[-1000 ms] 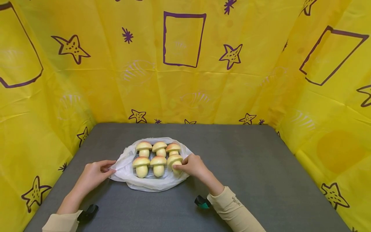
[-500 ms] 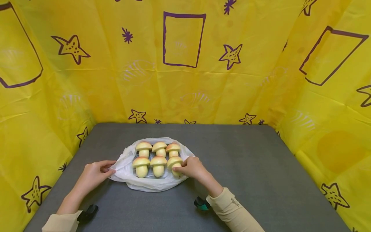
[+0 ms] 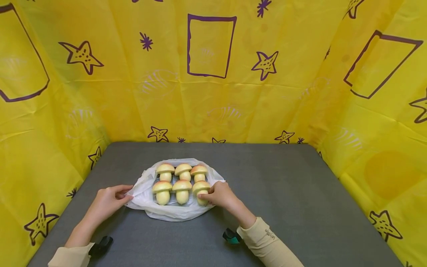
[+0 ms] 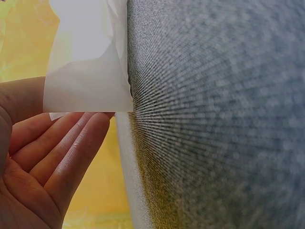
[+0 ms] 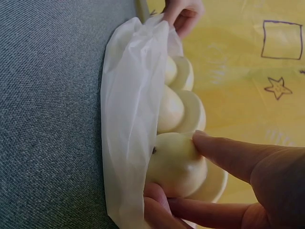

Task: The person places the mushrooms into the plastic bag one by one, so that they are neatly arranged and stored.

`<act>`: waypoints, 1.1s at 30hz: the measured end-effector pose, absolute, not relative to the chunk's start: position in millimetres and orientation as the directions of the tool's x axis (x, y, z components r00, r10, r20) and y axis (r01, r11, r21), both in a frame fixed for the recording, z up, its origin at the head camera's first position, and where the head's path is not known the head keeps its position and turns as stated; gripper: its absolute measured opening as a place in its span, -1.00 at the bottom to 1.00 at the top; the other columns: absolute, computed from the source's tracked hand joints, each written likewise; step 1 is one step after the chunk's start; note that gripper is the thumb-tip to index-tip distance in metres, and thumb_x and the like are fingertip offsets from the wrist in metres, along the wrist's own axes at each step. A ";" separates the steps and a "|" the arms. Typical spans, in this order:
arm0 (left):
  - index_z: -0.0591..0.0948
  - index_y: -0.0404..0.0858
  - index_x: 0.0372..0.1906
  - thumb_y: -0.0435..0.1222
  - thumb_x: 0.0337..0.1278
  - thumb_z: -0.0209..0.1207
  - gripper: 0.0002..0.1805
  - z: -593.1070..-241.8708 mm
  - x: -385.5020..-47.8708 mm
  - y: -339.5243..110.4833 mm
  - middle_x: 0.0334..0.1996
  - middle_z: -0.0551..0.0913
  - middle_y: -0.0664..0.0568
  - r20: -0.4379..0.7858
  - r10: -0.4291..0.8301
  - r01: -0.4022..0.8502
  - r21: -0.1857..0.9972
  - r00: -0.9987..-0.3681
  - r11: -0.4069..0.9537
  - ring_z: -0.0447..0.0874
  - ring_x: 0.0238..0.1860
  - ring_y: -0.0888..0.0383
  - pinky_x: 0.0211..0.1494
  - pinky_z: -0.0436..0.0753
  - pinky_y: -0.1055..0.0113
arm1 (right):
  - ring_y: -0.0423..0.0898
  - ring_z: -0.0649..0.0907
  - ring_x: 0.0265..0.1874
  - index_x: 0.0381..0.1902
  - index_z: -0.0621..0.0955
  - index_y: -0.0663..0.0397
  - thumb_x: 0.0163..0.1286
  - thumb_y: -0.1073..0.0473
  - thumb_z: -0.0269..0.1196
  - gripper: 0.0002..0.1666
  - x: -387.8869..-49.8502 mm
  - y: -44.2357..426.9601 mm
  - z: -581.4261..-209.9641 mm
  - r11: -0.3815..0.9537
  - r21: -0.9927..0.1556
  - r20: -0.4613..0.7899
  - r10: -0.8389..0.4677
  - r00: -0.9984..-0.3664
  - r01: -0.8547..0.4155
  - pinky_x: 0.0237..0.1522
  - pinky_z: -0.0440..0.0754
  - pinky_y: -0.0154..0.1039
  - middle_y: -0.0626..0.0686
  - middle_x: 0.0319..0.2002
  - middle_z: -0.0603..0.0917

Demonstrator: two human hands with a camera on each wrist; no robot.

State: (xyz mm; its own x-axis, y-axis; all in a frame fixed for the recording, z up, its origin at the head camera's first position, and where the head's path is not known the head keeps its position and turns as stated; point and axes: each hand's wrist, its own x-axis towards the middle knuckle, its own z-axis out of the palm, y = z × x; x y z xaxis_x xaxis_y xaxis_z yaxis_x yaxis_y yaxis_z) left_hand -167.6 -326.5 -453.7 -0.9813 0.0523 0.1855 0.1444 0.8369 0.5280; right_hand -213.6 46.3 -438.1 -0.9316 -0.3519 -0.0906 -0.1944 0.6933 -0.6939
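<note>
A white plastic bag (image 3: 178, 214) lies spread wide on the table, its rim folded around several toy mushrooms with pale stems and yellow-red caps. They stand in two rows, three to a row. With thumb and fingers my left hand (image 3: 108, 200) pinches the bag's left edge; the left wrist view shows the thin sheet (image 4: 88, 81) between them. My right hand (image 3: 225, 194) grips the stem of the front right mushroom (image 3: 201, 187). In the right wrist view the thumb presses one side of that stem (image 5: 174, 164), and fingers partly hidden by the bag lie on the other.
The dark grey table (image 3: 283, 200) extends around the bag on all sides. Yellow cloth (image 3: 213, 104) printed with starfish and frames hangs behind and along both sides. A black strap mount (image 3: 101, 245) sits at the left wrist, another (image 3: 231, 236) at the right.
My right hand has shifted slightly down and toward me, and the front right mushroom it holds stands a little straighter. The left hand has stayed in place.
</note>
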 end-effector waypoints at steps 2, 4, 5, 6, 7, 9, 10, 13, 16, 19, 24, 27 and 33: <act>0.69 -0.30 -0.07 -0.26 -0.03 0.37 -0.64 -453.7 -167.6 -326.4 -0.31 0.75 -0.08 0.189 0.053 0.147 0.526 -0.980 0.838 0.67 -0.42 0.21 -0.41 0.57 0.47 | -0.28 0.43 -0.83 -0.79 0.65 0.21 0.09 -0.14 0.40 -0.45 -213.6 46.3 -438.6 0.689 -0.698 -0.089 -0.356 -0.930 -0.196 -0.71 0.29 -0.41 -0.09 -0.84 0.56; 0.69 -0.29 -0.07 -0.27 -0.02 0.37 -0.64 -453.6 -167.6 -326.4 -0.32 0.75 -0.07 0.188 0.053 0.146 0.526 -0.981 0.838 0.67 -0.42 0.21 -0.41 0.57 0.47 | -0.29 0.43 -0.83 -0.79 0.65 0.21 0.09 -0.14 0.40 -0.45 -213.3 46.4 -439.0 0.686 -0.699 -0.087 -0.359 -0.929 -0.200 -0.71 0.28 -0.42 -0.09 -0.84 0.56; 0.69 -0.29 -0.07 -0.27 -0.03 0.37 -0.64 -453.6 -167.5 -326.3 -0.31 0.75 -0.08 0.188 0.053 0.146 0.526 -0.981 0.838 0.67 -0.42 0.20 -0.41 0.57 0.47 | -0.29 0.43 -0.83 -0.80 0.65 0.22 0.09 -0.14 0.40 -0.44 -213.1 46.6 -438.8 0.685 -0.700 -0.086 -0.361 -0.929 -0.202 -0.71 0.28 -0.42 -0.08 -0.84 0.56; 0.69 -0.29 -0.07 -0.27 -0.02 0.36 -0.64 -453.6 -167.5 -326.3 -0.31 0.75 -0.08 0.187 0.052 0.144 0.526 -0.981 0.838 0.67 -0.42 0.20 -0.41 0.57 0.47 | -0.29 0.43 -0.83 -0.79 0.65 0.22 0.09 -0.14 0.40 -0.44 -212.8 46.7 -438.5 0.685 -0.700 -0.086 -0.363 -0.928 -0.203 -0.71 0.28 -0.42 -0.07 -0.83 0.57; 0.69 -0.29 -0.07 -0.27 -0.02 0.36 -0.64 -453.5 -167.6 -326.2 -0.31 0.75 -0.08 0.185 0.052 0.143 0.526 -0.981 0.839 0.67 -0.41 0.19 -0.41 0.57 0.47 | -0.29 0.43 -0.83 -0.79 0.65 0.23 0.09 -0.14 0.40 -0.44 -212.5 47.0 -438.2 0.683 -0.701 -0.085 -0.367 -0.926 -0.206 -0.71 0.28 -0.42 -0.05 -0.83 0.59; 0.69 -0.29 -0.07 -0.26 -0.02 0.36 -0.64 -453.6 -167.7 -326.3 -0.31 0.75 -0.09 0.181 0.051 0.140 0.526 -0.982 0.839 0.67 -0.41 0.18 -0.41 0.56 0.46 | -0.29 0.44 -0.82 -0.79 0.65 0.25 0.09 -0.13 0.40 -0.44 -212.0 47.5 -437.8 0.680 -0.703 -0.086 -0.372 -0.924 -0.208 -0.71 0.28 -0.42 0.00 -0.80 0.61; 0.69 -0.29 -0.07 -0.26 -0.02 0.36 -0.64 -453.7 -167.8 -326.4 -0.30 0.75 -0.09 0.181 0.051 0.140 0.525 -0.982 0.840 0.68 -0.41 0.18 -0.41 0.57 0.47 | -0.29 0.45 -0.82 -0.79 0.65 0.25 0.09 -0.12 0.41 -0.44 -211.8 47.7 -437.4 0.679 -0.704 -0.087 -0.373 -0.924 -0.208 -0.71 0.28 -0.42 0.02 -0.79 0.62; 0.69 -0.29 -0.07 -0.26 -0.02 0.36 -0.64 -453.8 -168.1 -326.7 -0.29 0.75 -0.10 0.181 0.053 0.142 0.523 -0.982 0.841 0.68 -0.41 0.17 -0.41 0.57 0.46 | -0.29 0.44 -0.81 -0.78 0.67 0.23 0.09 -0.10 0.41 -0.47 -211.5 48.2 -436.5 0.680 -0.702 -0.085 -0.376 -0.923 -0.212 -0.71 0.28 -0.42 0.02 -0.78 0.63; 0.69 -0.29 -0.07 -0.25 -0.02 0.36 -0.64 -453.8 -168.5 -327.0 -0.29 0.75 -0.11 0.184 0.057 0.146 0.520 -0.981 0.841 0.68 -0.40 0.17 -0.42 0.56 0.47 | -0.30 0.42 -0.80 -0.76 0.69 0.18 0.08 -0.08 0.42 -0.53 -211.7 48.6 -436.4 0.686 -0.694 -0.086 -0.380 -0.921 -0.218 -0.69 0.27 -0.42 -0.01 -0.79 0.62; 0.69 -0.29 -0.06 -0.25 -0.02 0.36 -0.64 -453.5 -168.8 -327.4 -0.28 0.74 -0.11 0.185 0.060 0.149 0.519 -0.981 0.842 0.68 -0.40 0.17 -0.41 0.56 0.47 | -0.30 0.41 -0.80 -0.75 0.69 0.16 0.07 -0.04 0.43 -0.58 -211.7 49.1 -437.3 0.683 -0.692 -0.076 -0.389 -0.918 -0.232 -0.69 0.29 -0.42 -0.02 -0.78 0.62; 0.68 -0.30 -0.06 -0.26 -0.02 0.36 -0.64 -453.0 -168.9 -328.0 -0.28 0.74 -0.12 0.182 0.061 0.148 0.514 -0.981 0.845 0.67 -0.40 0.17 -0.42 0.56 0.47 | -0.30 0.39 -0.80 -0.77 0.69 0.16 0.06 -0.03 0.44 -0.58 -211.8 49.5 -437.8 0.680 -0.692 -0.068 -0.394 -0.917 -0.241 -0.69 0.28 -0.42 -0.08 -0.82 0.57; 0.68 -0.29 -0.05 -0.26 -0.01 0.36 -0.64 -452.4 -168.5 -327.7 -0.27 0.74 -0.12 0.177 0.060 0.145 0.516 -0.982 0.844 0.67 -0.40 0.16 -0.42 0.56 0.47 | -0.30 0.38 -0.80 -0.77 0.68 0.16 0.06 -0.04 0.43 -0.57 -211.8 50.1 -437.4 0.683 -0.689 -0.072 -0.395 -0.916 -0.241 -0.69 0.27 -0.42 -0.14 -0.83 0.52; 0.68 -0.30 -0.06 -0.27 -0.02 0.36 -0.64 -451.4 -167.8 -326.7 -0.26 0.74 -0.12 0.179 0.060 0.146 0.517 -0.982 0.844 0.67 -0.40 0.16 -0.41 0.57 0.48 | -0.30 0.43 -0.77 -0.74 0.71 0.14 0.06 -0.04 0.44 -0.60 -211.1 51.6 -435.7 0.676 -0.699 -0.074 -0.391 -0.917 -0.232 -0.67 0.33 -0.41 -0.14 -0.81 0.55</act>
State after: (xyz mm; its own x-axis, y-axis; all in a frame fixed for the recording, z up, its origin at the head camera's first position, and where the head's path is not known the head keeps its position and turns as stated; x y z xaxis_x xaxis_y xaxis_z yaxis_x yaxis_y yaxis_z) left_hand -167.8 -326.7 -451.4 -0.9820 0.0596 0.1793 0.1455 0.8438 0.5165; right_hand -211.1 51.6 -435.7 -0.9173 -0.3912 -0.0739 -0.2321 0.6762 -0.6992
